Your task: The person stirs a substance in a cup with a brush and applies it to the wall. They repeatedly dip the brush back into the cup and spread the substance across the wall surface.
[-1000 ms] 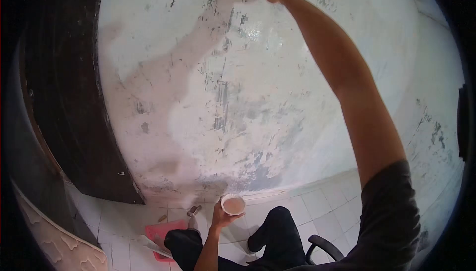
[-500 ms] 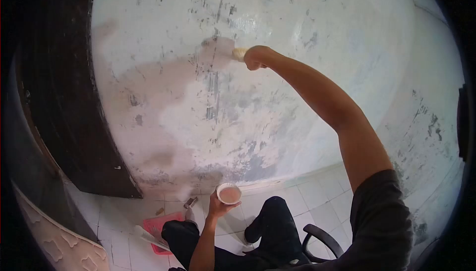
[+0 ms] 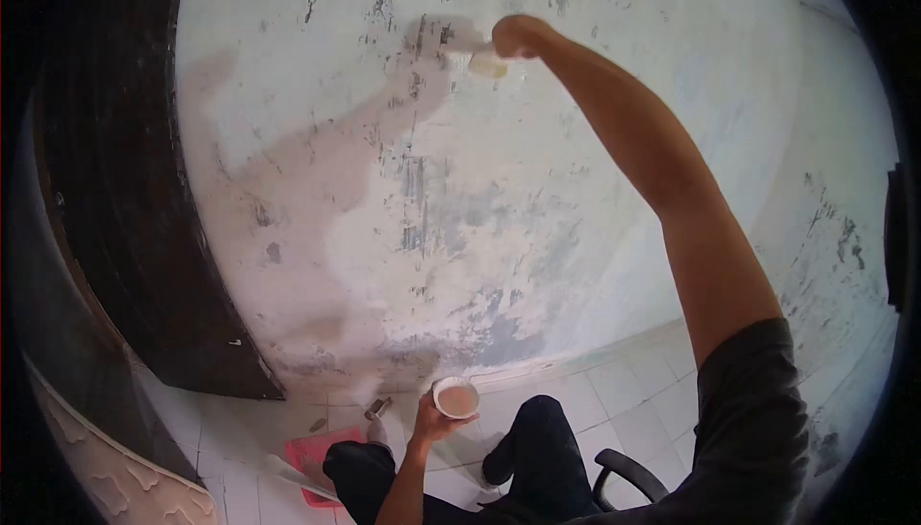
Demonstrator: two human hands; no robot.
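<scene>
My right hand (image 3: pixel 518 37) is raised to the upper part of the wall (image 3: pixel 537 151), fingers closed around a brush. The brush's pale yellowish head (image 3: pixel 488 66) is at the wall surface, just below and left of my fist; most of its handle is hidden. Low in the view, my left hand (image 3: pixel 438 421) grips a small white bowl (image 3: pixel 437 393) from the side and underneath. A pinkish-beige liquid (image 3: pixel 458 398) shows inside it. The wall is whitish with dark scuffs and grey worn patches, and my arm's shadow falls across it.
A dark door (image 3: pixel 115 170) stands at the left. On the white tiled floor (image 3: pixel 614 386) lies a pink-red tray (image 3: pixel 312 448), partly behind my knee. A black chair armrest (image 3: pixel 628 467) is beside my right leg. A peeling surface (image 3: pixel 115 477) fills the lower left corner.
My right hand has moved up the wall with the brush, whose head now hangs below the fist instead of pointing left. The bowl in my left hand sits slightly lower and farther right in view.
</scene>
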